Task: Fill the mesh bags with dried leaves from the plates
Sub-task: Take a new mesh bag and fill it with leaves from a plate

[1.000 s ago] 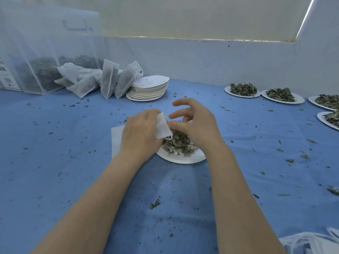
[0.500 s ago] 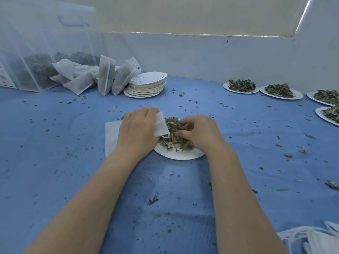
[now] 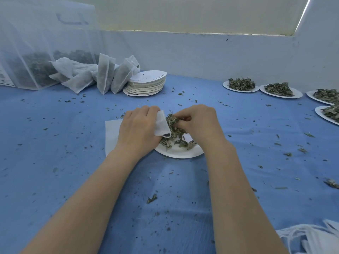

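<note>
Left hand (image 3: 139,129) gripping open white mesh bag (image 3: 162,124) at centre of blue tabletop (image 3: 55,162). Right hand (image 3: 199,123), fingers pinching dried green leaves (image 3: 173,120) over white paper plate (image 3: 180,153). Partial label at 9 o'clock, illegible.

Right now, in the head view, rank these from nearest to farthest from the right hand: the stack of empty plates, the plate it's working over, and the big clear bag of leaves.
1. Plate, directly under the right hand, centre.
2. Stack of empty plates, behind and to the left.
3. Big clear bag of leaves, far left corner.
</note>
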